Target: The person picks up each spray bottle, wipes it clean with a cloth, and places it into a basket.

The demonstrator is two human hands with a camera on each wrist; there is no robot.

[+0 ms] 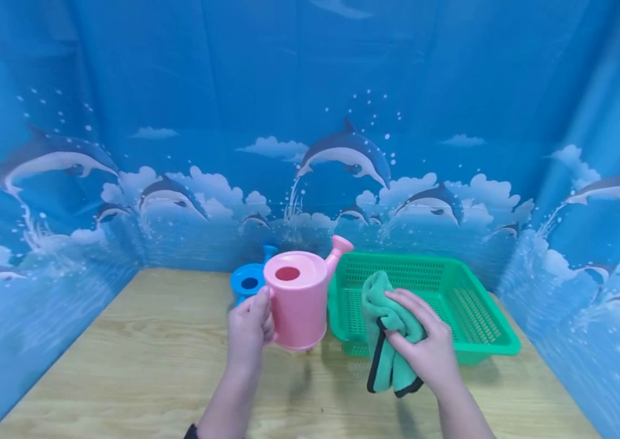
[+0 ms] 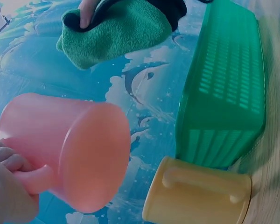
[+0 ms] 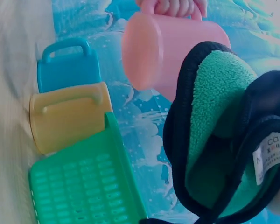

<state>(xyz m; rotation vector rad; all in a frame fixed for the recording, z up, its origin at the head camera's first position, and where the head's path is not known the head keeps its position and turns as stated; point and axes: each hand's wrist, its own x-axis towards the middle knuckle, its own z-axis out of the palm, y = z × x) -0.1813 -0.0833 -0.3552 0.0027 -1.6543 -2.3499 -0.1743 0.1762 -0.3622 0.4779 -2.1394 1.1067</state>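
My left hand (image 1: 251, 323) grips the handle of a pink watering can (image 1: 300, 305), held upright above the table with its spout toward the right. In the left wrist view the can's base (image 2: 97, 156) faces the camera. A folded green cloth (image 1: 389, 332) with black edging hangs from my right hand (image 1: 425, 341), pinched between thumb and fingers in front of the basket. A white label (image 3: 269, 156) shows on the cloth in the right wrist view. Cloth and can are apart.
A green perforated basket (image 1: 485, 349) stands on the wooden table (image 1: 178, 366) at right. Left of it are a yellow can (image 3: 70, 116) with a handle, mostly hidden in the head view, and a blue watering can (image 1: 241, 282). A dolphin-printed curtain (image 1: 266, 91) encloses the back and sides.
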